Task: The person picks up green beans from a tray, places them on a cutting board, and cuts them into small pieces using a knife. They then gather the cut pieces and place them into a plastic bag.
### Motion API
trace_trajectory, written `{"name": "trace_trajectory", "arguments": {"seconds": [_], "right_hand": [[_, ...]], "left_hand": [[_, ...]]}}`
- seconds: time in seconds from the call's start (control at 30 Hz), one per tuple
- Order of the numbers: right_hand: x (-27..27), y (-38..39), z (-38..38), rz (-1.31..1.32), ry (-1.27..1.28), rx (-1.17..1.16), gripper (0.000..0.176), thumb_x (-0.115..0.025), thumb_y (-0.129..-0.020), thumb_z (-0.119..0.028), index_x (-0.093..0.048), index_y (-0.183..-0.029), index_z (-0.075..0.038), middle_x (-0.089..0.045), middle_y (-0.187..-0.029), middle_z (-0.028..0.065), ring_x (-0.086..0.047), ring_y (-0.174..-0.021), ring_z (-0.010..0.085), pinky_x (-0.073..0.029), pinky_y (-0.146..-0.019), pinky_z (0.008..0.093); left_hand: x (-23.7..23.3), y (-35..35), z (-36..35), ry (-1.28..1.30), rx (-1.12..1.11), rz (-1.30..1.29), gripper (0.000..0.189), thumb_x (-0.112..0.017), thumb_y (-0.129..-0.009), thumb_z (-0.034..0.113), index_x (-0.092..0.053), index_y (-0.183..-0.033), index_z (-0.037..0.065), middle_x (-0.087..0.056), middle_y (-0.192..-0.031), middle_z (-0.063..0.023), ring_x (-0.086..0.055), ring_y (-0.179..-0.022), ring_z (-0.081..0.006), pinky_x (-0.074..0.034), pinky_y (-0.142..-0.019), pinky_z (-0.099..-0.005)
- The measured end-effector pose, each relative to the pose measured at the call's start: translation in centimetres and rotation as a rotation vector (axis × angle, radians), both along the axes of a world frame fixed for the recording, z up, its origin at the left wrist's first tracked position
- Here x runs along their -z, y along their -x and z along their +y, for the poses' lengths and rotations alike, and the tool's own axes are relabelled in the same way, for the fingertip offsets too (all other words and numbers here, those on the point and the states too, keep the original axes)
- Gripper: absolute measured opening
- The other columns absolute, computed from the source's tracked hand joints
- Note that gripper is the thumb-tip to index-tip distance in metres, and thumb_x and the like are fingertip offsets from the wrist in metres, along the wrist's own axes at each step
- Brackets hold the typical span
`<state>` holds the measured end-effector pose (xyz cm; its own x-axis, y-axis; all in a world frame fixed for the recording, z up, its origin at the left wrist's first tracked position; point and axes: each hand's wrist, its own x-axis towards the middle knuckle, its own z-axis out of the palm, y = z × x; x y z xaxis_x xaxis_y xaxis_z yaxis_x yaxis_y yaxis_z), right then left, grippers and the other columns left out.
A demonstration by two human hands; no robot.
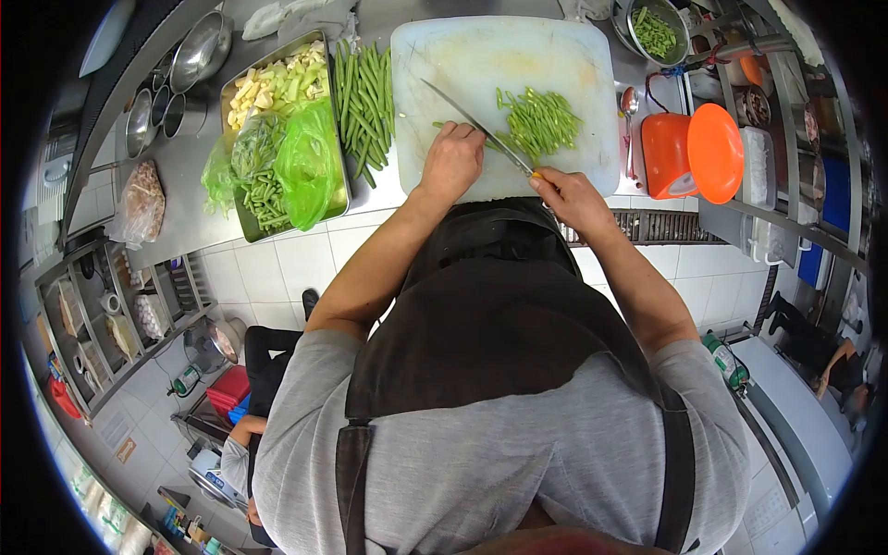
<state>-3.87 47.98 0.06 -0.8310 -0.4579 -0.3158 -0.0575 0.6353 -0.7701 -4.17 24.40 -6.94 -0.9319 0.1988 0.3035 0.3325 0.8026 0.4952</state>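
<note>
The cut green beans [544, 122] lie on the cutting board [504, 55], beside the knife [462, 110]. The right hand [575, 202] grips its handle. The left hand [452, 159] has its fingers bunched close to the blade; whether they pinch a bean cannot be told, as the fingertips are poorly seen. Curl fingertips behind the knuckles, keep the thumb back, and slice with an even slant. Whole beans [363, 106] lie left of the board.
</note>
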Motion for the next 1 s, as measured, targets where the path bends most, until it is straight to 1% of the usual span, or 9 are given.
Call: {"name": "trace_trajectory", "arguments": {"seconds": [0.07, 0.17, 0.37, 0.47, 0.53, 0.77, 0.87, 0.93, 1.0], "right_hand": [[0.5, 0.2, -0.5, -0.059, -0.013, -0.005, 0.032, -0.057, -0.1, -0.032, -0.066, -0.106, -0.001, -0.061, -0.07, 0.022, -0.06, -0.065, 0.0401, -0.046, -0.063, 0.0445], [3.6, 1.4, -1.9, 0.11, 0.039, -0.031, 0.032, -0.056, -0.1, -0.032, -0.065, -0.103, -0.001, -0.06, -0.068, 0.0204, -0.06, -0.064, 0.0383, -0.046, -0.062, 0.0446], [4.2, 2.0, -2.9, 0.095, 0.062, -0.029, 0.032, -0.055, -0.101, -0.032, -0.064, -0.1, -0.002, -0.062, -0.073, 0.0225, -0.061, -0.069, 0.0409, -0.046, -0.064, 0.0467], [4.5, 1.7, -3.1, 0.159, 0.066, -0.039, 0.032, -0.055, -0.101, -0.032, -0.063, -0.098, -0.001, -0.062, -0.073, 0.0225, -0.061, -0.07, 0.0419, -0.046, -0.064, 0.0473], [3.5, 2.0, -3.2, 0.047, -0.014, -0.057, 0.032, -0.055, -0.1, -0.033, -0.066, -0.104, -0.004, -0.068, -0.088, 0.0242, -0.064, -0.085, 0.0448, -0.05, -0.076, 0.0504], [2.5, 0.6, -0.7, 0.108, -0.008, -0.015, 0.032, -0.055, -0.1, -0.033, -0.066, -0.105, -0.003, -0.067, -0.085, 0.0248, -0.064, -0.085, 0.0447, -0.049, -0.075, 0.0502], [-0.2, -0.5, 1.1, -0.007, -0.114, 0.015, 0.031, -0.056, -0.1, -0.032, -0.066, -0.106, -0.003, -0.067, -0.085, 0.0249, -0.064, -0.085, 0.0445, -0.048, -0.074, 0.0497], [-0.9, -1.1, 2.0, -0.025, -0.117, -0.011, 0.037, -0.058, -0.099, -0.035, -0.066, -0.114, -0.002, -0.064, -0.072, 0.0207, -0.065, -0.07, 0.036, -0.049, -0.068, 0.0427], [-0.9, -1.5, 2.4, -0.01, -0.101, -0.021, 0.037, -0.058, -0.099, -0.035, -0.066, -0.115, -0.002, -0.064, -0.073, 0.0212, -0.065, -0.071, 0.0373, -0.049, -0.069, 0.0432]], "left_hand": [[-0.1, 0.1, 0.0, 0.005, -0.002, 0.001, 0.01, -0.067, -0.076, -0.001, -0.069, -0.085, 0.004, -0.065, -0.083, -0.0114, -0.06, -0.082, -0.0323, -0.051, -0.077, -0.04], [0.2, -0.1, 0.0, 0.008, -0.01, -0.011, 0.01, -0.067, -0.077, -0.001, -0.069, -0.086, 0.004, -0.065, -0.084, -0.0114, -0.06, -0.082, -0.0323, -0.052, -0.077, -0.0402], [-0.5, 0.1, -0.9, -0.098, -0.048, -0.005, 0.012, -0.067, -0.078, 0.001, -0.07, -0.089, 0.004, -0.066, -0.087, -0.013, -0.061, -0.085, -0.0337, -0.052, -0.079, -0.0421], [-0.7, 0.4, -2.6, -0.035, -0.286, -0.044, 0.013, -0.07, -0.078, 0.005, -0.07, -0.091, 0.003, -0.066, -0.095, -0.0171, -0.064, -0.092, -0.037, -0.054, -0.082, -0.0438], [0.1, 0.5, -3.1, -0.041, -0.264, -0.052, 0.013, -0.07, -0.079, 0.005, -0.07, -0.092, 0.003, -0.067, -0.097, -0.0172, -0.064, -0.091, -0.0372, -0.054, -0.082, -0.044], [0.6, 0.3, -0.7, -0.076, -0.157, -0.062, 0.009, -0.069, -0.08, 0.004, -0.07, -0.09, 0.004, -0.065, -0.096, -0.0162, -0.064, -0.088, -0.0375, -0.055, -0.079, -0.0444], [0.6, 0.1, 0.1, -0.089, -0.156, -0.052, 0.009, -0.069, -0.08, 0.003, -0.069, -0.088, 0.004, -0.064, -0.093, -0.0154, -0.063, -0.086, -0.0374, -0.054, -0.077, -0.0445], [0.7, 0.1, 0.3, -0.092, -0.151, -0.043, 0.009, -0.068, -0.08, 0.002, -0.069, -0.088, 0.004, -0.064, -0.092, -0.0153, -0.063, -0.086, -0.0373, -0.054, -0.076, -0.0446], [0.6, 0.1, 0.2, -0.092, -0.144, -0.028, 0.009, -0.068, -0.079, 0.002, -0.068, -0.088, 0.004, -0.064, -0.092, -0.0152, -0.063, -0.085, -0.037, -0.054, -0.076, -0.0444]]}}
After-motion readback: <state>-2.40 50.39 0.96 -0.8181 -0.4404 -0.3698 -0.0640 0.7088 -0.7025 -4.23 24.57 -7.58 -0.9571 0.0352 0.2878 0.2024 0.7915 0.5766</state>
